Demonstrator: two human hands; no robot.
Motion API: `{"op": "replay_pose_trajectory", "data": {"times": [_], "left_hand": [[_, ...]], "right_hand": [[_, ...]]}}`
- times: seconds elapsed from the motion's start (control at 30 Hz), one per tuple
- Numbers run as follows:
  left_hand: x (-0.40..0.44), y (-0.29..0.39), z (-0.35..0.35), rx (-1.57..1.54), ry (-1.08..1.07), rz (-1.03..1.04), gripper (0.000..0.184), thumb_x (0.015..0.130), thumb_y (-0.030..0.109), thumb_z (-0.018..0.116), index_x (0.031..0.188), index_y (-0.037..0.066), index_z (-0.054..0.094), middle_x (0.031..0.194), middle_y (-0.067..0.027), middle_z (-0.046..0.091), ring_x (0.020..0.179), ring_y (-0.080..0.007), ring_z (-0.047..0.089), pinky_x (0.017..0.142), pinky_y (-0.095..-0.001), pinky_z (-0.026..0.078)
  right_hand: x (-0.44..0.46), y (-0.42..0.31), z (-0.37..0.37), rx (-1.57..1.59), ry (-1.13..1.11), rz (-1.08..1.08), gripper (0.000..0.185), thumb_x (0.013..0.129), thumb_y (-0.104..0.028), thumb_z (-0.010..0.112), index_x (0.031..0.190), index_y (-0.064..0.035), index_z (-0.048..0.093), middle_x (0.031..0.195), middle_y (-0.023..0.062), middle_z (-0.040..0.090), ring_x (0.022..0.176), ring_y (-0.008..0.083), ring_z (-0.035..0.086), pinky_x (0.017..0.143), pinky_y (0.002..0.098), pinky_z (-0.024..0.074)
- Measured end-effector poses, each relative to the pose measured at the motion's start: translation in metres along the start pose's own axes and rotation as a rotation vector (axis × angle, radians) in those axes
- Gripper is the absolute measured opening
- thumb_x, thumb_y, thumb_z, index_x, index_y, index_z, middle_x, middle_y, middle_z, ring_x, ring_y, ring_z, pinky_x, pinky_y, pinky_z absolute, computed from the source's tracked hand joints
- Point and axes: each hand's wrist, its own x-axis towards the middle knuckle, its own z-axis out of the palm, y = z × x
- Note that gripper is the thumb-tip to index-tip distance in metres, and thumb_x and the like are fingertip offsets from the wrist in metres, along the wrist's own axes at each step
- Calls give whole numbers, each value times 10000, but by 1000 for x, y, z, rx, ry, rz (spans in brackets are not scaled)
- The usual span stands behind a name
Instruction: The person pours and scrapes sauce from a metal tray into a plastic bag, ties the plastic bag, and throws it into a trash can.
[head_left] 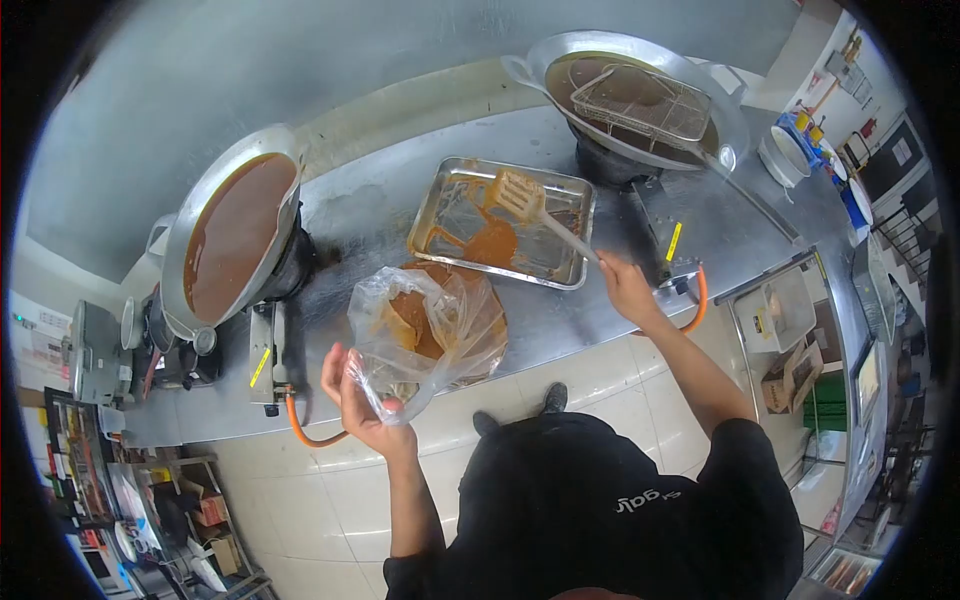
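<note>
My right hand (627, 290) is closed round the handle of a slotted spatula (520, 196), whose sauce-coated head rests in a metal tray (424, 222). Brown sauce (490, 243) is smeared over the tray's bottom. Just in front of the tray, at the counter's edge, a clear plastic bag (470, 330) with orange-brown sauce inside lies with its mouth open. My left hand (372, 410) holds the bag's rim at the near left side, fingers partly behind the plastic.
A large wok (170, 262) of brown liquid stands on a burner at the left. Another wok (735, 120) at the back right holds dark liquid, with a wire basket (640, 103) across it. Orange hoses (701, 298) hang by both burners.
</note>
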Motion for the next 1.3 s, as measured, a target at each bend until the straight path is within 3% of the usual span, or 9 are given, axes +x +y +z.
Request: {"op": "replay_pose_trajectory", "data": {"times": [0.17,0.37,0.5,0.6,0.73,0.9,1.03,1.17,1.3], "left_hand": [[-3,1,-3,87,-34,72,778,871,628,543,1265,-43,538,1377,-173,408,1235,-256,455,1005,-372,393],[-9,5,-3,109,10,37,764,846,599,599,1269,-35,546,1363,-173,413,1241,-261,436,1012,-376,372],[-14,7,-6,57,71,-44,675,797,380,760,1299,-14,538,1222,-112,415,1184,-216,424,1010,-346,336],[-23,11,-7,18,101,-193,713,757,162,807,1364,-10,474,1048,-34,380,1012,-133,443,921,-272,361],[-22,22,3,28,-3,-194,761,777,51,721,1432,-36,343,1382,-109,406,1252,-209,416,1054,-321,309],[-18,24,16,19,-86,-192,851,748,9,742,1461,-25,279,1354,-97,356,1267,-228,407,1062,-354,335],[-13,22,24,77,-90,-60,734,778,15,721,1407,-39,346,1309,-103,385,1249,-223,424,1037,-347,362],[-30,-11,31,-248,77,-258,590,797,73,726,1301,-39,439,1225,-118,496,1087,-192,515,948,-324,393],[-33,-26,35,-122,62,-148,435,924,164,596,1262,-43,418,1095,-88,524,1016,-161,509,909,-308,400]], "right_hand": [[-1,21,13,102,-22,84,314,977,-261,484,1172,-63,630,816,208,667,720,379,654,681,417,504],[2,27,4,295,-112,241,350,979,-286,490,1150,-13,626,676,106,585,617,163,576,589,317,464],[-3,3,-5,196,44,80,342,977,-267,493,1134,3,632,646,108,583,612,169,582,612,332,461],[-2,-83,-59,174,-203,27,304,968,-222,495,1115,-6,650,644,143,599,620,226,605,641,353,469],[5,-187,-98,-120,-290,-404,241,875,-142,579,1026,15,681,766,248,633,758,338,664,714,415,500],[22,-267,-68,-340,-429,-821,123,781,-113,653,782,10,664,785,180,657,776,357,652,684,397,515],[29,-319,-47,-301,-492,-1185,145,679,-103,687,754,20,667,734,205,649,762,342,673,685,402,537],[12,-357,6,-314,-637,-1092,233,769,-200,673,837,22,664,805,212,666,777,342,678,689,413,539],[1,-343,1,-43,-674,-913,365,889,-275,618,1131,-2,591,811,168,677,776,283,681,704,382,525]]}}
